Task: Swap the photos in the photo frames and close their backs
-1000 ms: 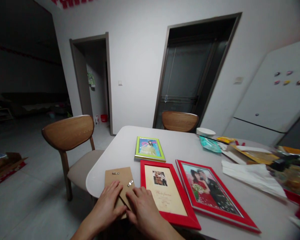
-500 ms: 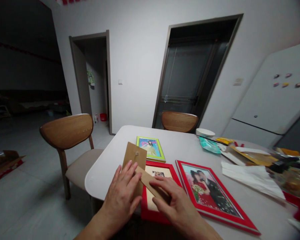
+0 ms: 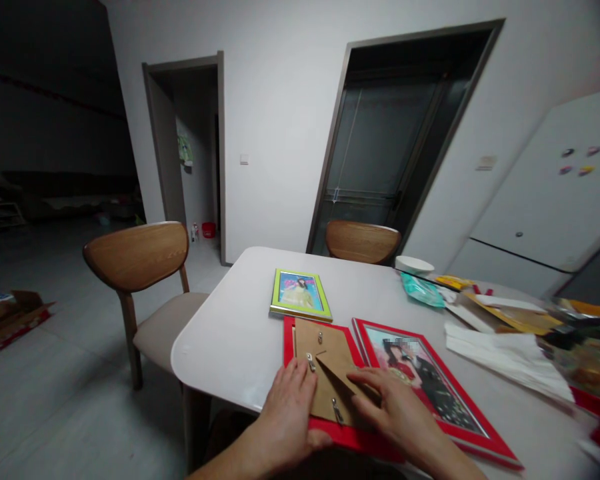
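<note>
A brown picture-frame backing board (image 3: 307, 340) with metal hangers lies in the back of a red picture frame (image 3: 343, 430) at the table's front edge. My left hand (image 3: 289, 407) is open, its fingers resting flat on the board's left edge and the frame's side. With my right hand (image 3: 395, 407) I hold the board's easel leg (image 3: 343, 373), which is raised at an angle. A second red frame (image 3: 480, 423) with a photo of a couple lies face up on the right. Behind sits a lime-green frame (image 3: 300, 310) with a photo of a person in a pale dress.
On the right of the white table (image 3: 220, 333) are a white bowl (image 3: 415, 265), a teal packet (image 3: 423, 290), white paper (image 3: 505, 360) and opened brown packaging (image 3: 515, 313). Wooden chairs stand at the left (image 3: 140, 257) and at the far side (image 3: 363, 241).
The backing board has gone from being held tilted at the left to lying in the red frame, covering its pale inside. Both hands moved right and down with it.
</note>
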Motion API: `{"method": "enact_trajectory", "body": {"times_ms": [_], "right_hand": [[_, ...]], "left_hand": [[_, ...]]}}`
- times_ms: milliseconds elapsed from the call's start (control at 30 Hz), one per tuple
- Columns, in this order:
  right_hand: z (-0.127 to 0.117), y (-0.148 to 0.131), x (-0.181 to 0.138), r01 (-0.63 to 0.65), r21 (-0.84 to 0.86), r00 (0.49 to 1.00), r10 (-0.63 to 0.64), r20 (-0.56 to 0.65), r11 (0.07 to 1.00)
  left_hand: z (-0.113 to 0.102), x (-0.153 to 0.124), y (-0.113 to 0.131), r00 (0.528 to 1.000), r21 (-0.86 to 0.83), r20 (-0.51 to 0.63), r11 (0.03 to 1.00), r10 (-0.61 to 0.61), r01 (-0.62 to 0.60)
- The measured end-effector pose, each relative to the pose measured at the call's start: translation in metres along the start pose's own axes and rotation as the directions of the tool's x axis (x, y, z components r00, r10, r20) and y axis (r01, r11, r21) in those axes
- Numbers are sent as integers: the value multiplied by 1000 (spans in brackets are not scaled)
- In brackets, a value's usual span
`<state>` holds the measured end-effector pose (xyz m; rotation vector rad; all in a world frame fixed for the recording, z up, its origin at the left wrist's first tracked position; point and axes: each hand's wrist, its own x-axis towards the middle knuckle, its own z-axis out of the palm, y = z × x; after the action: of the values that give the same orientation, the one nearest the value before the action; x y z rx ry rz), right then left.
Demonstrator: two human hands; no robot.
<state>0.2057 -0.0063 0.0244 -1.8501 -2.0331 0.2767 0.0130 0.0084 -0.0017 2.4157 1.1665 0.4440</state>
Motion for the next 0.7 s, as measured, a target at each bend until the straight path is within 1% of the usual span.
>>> {"method": "enact_trajectory", "body": {"times_ms": [100, 200, 433, 600, 700], "right_hand": [[9, -1, 2, -2, -47, 999, 3, 34, 999], [14, -4, 5, 20, -91, 999, -17, 33, 996], [21, -3, 5, 36, -153, 998, -43, -39, 988], [37, 3, 9, 128, -170, 988, -141, -67, 977], [46, 11, 10, 174, -168, 975, -194, -110, 970]], "left_hand": [[3, -3, -5, 1000, 13, 26, 1000, 12, -12], [3, -6, -10, 998, 35, 46, 999, 35, -37], [3, -12, -19, 997, 35, 11, 997, 73, -73], [-1, -8, -16, 997, 41, -41, 997, 63, -61], [-3, -6, -17, 996, 24, -52, 997, 68, -67]]}}
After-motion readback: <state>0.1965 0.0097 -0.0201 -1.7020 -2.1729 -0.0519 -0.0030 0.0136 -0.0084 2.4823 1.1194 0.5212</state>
